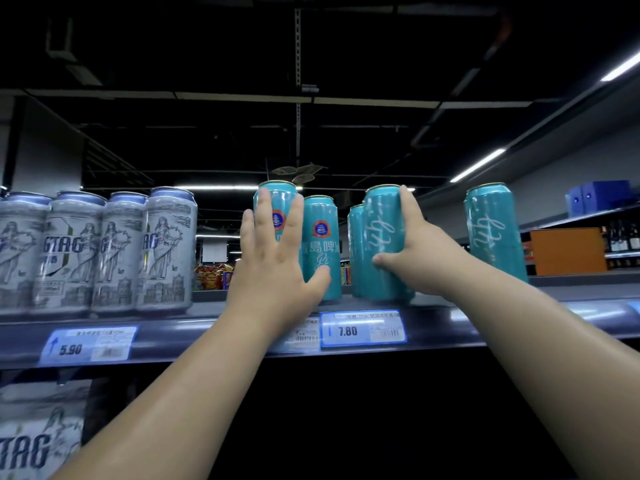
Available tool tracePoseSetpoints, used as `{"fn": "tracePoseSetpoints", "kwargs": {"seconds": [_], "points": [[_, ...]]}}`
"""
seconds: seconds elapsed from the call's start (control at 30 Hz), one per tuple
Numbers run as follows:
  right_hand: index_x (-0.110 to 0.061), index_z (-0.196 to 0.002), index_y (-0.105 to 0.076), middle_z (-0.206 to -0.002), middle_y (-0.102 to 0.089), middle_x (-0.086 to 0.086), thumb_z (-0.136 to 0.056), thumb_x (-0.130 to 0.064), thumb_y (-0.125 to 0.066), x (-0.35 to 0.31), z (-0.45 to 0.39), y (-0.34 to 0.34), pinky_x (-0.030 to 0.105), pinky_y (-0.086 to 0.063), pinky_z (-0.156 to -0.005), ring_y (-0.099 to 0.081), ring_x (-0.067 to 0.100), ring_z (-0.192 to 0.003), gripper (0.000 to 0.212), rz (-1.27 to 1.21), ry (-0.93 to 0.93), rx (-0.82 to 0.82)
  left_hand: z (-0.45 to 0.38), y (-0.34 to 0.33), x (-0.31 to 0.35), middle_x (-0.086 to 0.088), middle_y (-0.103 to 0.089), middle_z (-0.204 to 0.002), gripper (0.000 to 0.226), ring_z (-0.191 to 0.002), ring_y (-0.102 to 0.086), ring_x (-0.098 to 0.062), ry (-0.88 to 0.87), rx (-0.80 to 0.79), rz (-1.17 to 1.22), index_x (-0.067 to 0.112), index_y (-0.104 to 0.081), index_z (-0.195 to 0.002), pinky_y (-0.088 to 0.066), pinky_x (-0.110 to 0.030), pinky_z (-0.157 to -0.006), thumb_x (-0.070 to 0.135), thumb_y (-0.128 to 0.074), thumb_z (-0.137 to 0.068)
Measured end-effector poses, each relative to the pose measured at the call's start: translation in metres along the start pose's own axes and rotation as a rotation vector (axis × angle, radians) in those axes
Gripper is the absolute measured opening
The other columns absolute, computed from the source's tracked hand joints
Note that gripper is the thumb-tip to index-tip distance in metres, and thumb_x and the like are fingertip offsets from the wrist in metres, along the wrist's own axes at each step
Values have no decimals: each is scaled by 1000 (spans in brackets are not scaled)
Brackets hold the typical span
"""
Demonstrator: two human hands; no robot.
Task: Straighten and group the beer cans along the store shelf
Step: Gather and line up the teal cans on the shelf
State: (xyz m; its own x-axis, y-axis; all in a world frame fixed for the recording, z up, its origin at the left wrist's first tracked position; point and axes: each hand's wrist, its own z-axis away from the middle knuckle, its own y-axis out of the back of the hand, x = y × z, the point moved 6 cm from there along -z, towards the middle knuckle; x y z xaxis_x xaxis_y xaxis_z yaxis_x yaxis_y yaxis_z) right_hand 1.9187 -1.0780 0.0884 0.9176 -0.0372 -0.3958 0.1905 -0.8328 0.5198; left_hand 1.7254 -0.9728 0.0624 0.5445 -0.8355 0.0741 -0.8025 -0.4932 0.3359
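Teal cans (320, 247) (upright), left grip (273, 258) flat against, right grip (412, 251) clasping one.

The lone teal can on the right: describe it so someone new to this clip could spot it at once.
Find the shelf with the price tags along its edge. Past the grey cans and the teal cans under the left hand and right hand, the lone can stands farthest right. It alone stands apart across a gap, untouched, showing white script rather than a red badge.
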Motion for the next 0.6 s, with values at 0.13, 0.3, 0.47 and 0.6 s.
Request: {"fn": "tracePoseSetpoints", "kwargs": {"seconds": [0.13,0.3,0.47,0.6], "points": [[-49,-155,12,-109,-62,-10,-84,-36,-77,-29,14,-10,26,-45,-78,-63,10,-96,115,-157,132,28,0,0,-1,8,27,-160,93,-149,13,-27,-2,18,27,45,11,-152,-15,-53,-116,78,-33,-76],[-53,-156,1,-120,-63,-6,-89,-41,-71,-47,25,-26,32,-52,-86,-62,14,-102,99,-188,198,43,2,1,-1,4,25,-161,84,-148,19,-25,-22,30,18,44,7,-153,-5,-52,-118,80,-21,-82],[-52,-157,-5,-100,-53,-18,-93,-34,-62,-55,26,-44,23,-42,-67,-53,0,-83,87,-130,233,38,3,1,1,3,25,-161,77,-146,25,-23,-40,4,-12,47,2,-153,1,-51,-118,73,-22,-84],[-60,-153,-8,-114,-45,-38,-83,-33,-70,-47,23,-50,8,-46,-74,-54,-20,-99,97,-288,239,-141,6,4,6,-1,18,-164,74,-146,25,-26,-89,6,-84,42,-10,-155,2,-52,-119,66,-21,-86]]}}
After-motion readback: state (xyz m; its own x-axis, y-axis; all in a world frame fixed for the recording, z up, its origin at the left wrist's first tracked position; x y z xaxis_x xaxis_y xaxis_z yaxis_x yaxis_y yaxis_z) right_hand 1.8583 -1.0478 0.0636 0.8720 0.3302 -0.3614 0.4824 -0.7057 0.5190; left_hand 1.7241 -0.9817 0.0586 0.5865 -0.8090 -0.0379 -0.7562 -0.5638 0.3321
